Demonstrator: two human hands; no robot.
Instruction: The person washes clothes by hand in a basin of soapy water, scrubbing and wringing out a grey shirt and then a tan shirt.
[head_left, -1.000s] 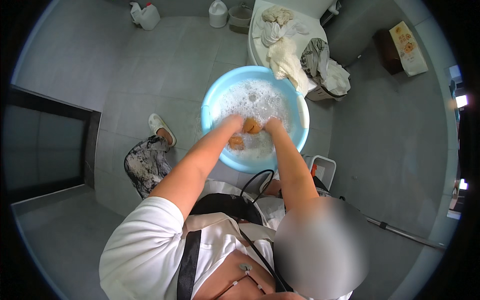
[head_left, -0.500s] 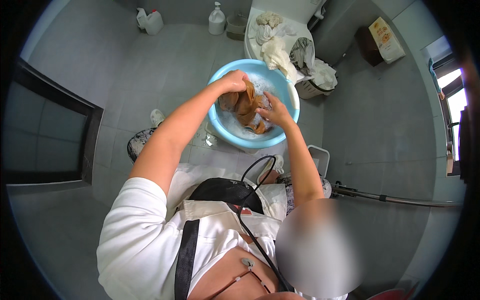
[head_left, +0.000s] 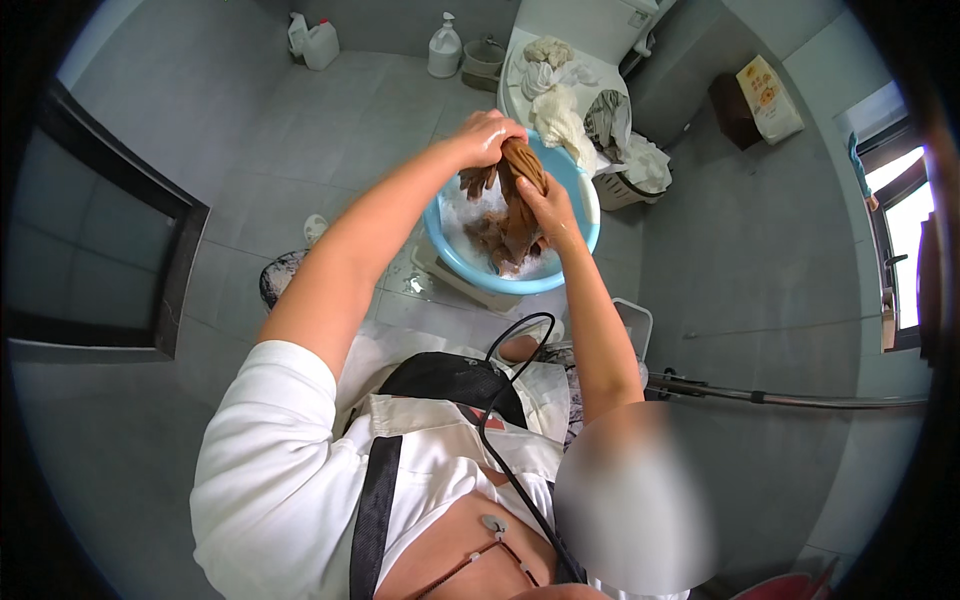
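Note:
A wet brown garment [head_left: 521,205] hangs from both my hands over a light blue basin [head_left: 437,238]; its lower part lies in the suds. Wrapped round the garment's upper end, my left hand [head_left: 486,138] has a streak of foam on its back. My right hand [head_left: 550,212] grips the cloth a little lower and to the right, thumb along the gathered folds. White soapy foam [head_left: 458,214] floats in the basin around the submerged part. What kind of garment it is cannot be made out.
Beyond the basin, cream and grey clothes [head_left: 558,110] are heaped on a toilet lid [head_left: 515,75]. A laundry basket [head_left: 622,191] stands at its right. A pump bottle [head_left: 445,48], a small bucket [head_left: 483,62] and white jugs [head_left: 321,46] line the back wall. A black cable [head_left: 490,405] runs down my front.
Both hands have come up with the brown garment, lifting much of it out of the suds. My right hand, spread before, has closed on the cloth. The view has shifted slightly.

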